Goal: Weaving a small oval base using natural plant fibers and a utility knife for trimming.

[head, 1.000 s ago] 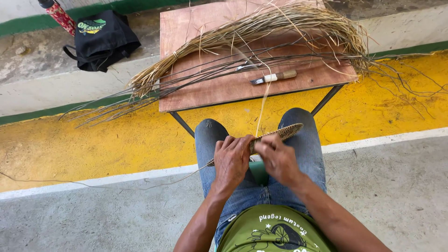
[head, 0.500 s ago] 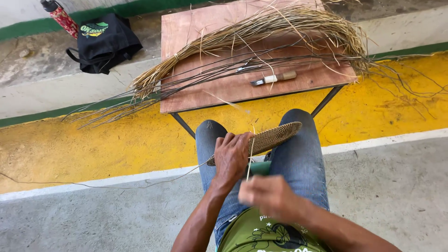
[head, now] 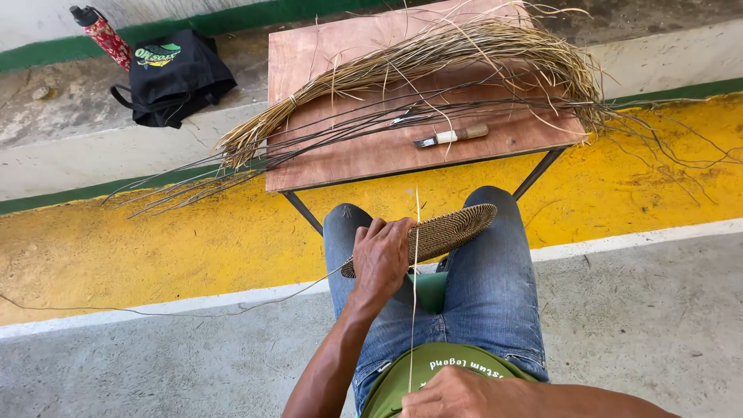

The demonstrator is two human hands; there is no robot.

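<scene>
My left hand (head: 381, 259) grips a flat woven oval piece (head: 453, 228) of tan fibre, held over my lap above blue jeans. A thin pale straw strand (head: 414, 294) runs from the woven piece straight down toward my chest. My right hand (head: 457, 393) is at the bottom edge of the view, fingers closed on the lower end of that strand, pulled taut. A bundle of dry straw (head: 433, 70) and several dark thin reeds lie on the small wooden table (head: 309, 54) in front of my knees.
A knife with a pale handle (head: 453, 137) lies on the table beside a small metal tool (head: 406, 120). A black bag (head: 172, 76) and a red patterned bottle (head: 104, 37) sit on the concrete ledge at left. A yellow painted strip runs under the table.
My right hand has left the woven piece and drawn back toward my chest, pulling the strand taut. My left hand still holds the woven piece, now tilted flatter.
</scene>
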